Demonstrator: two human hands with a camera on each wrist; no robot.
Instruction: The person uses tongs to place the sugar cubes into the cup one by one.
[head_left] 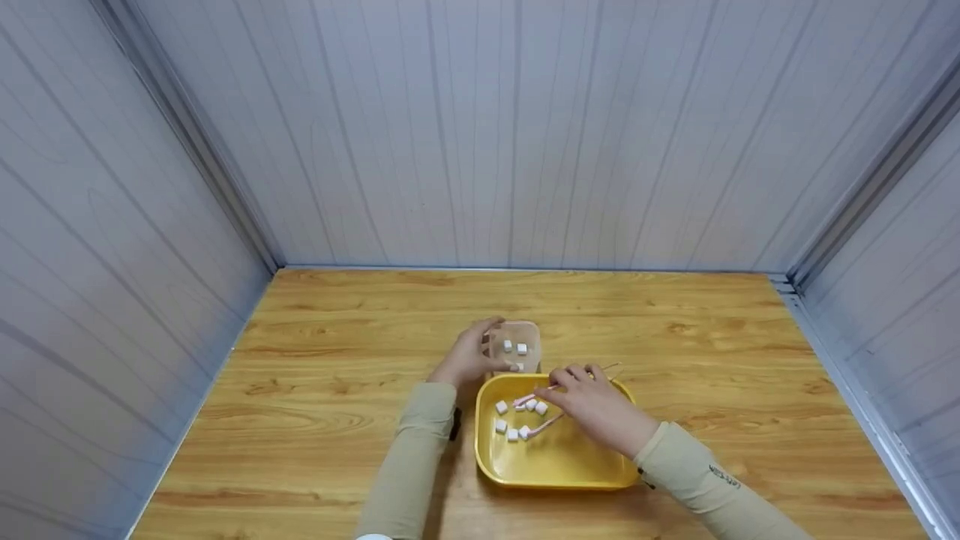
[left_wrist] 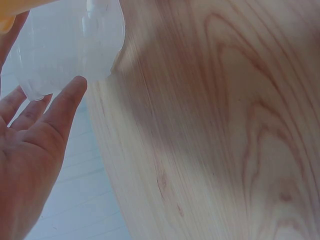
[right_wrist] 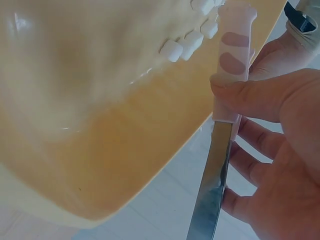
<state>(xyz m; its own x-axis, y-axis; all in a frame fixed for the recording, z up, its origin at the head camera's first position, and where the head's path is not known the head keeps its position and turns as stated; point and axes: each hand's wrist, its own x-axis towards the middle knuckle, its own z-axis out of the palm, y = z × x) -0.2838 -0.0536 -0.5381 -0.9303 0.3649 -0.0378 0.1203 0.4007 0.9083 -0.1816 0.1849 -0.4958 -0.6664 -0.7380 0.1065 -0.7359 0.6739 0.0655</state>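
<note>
My left hand [head_left: 469,358] holds a small clear plastic container [head_left: 529,334] by its left side, fingers at the back and thumb near the front. Several white cubes [head_left: 522,349] lie in it. Against its near side stands a yellow basin [head_left: 600,469], with more white cubes [head_left: 501,426] in its left part. Over the basin, my right hand [head_left: 600,409] grips tongs [right_wrist: 232,57] with pink tips and metal arms. The tips are spread apart among the cubes; one is beside or touching a cube. In the left wrist view, the container [left_wrist: 60,55] is cut off at the top.
A wood-grain table [head_left: 337,420] carries everything. Pale panel walls [head_left: 472,135] enclose it at the back and both sides. The yellow basin lies close to the near edge of the head view.
</note>
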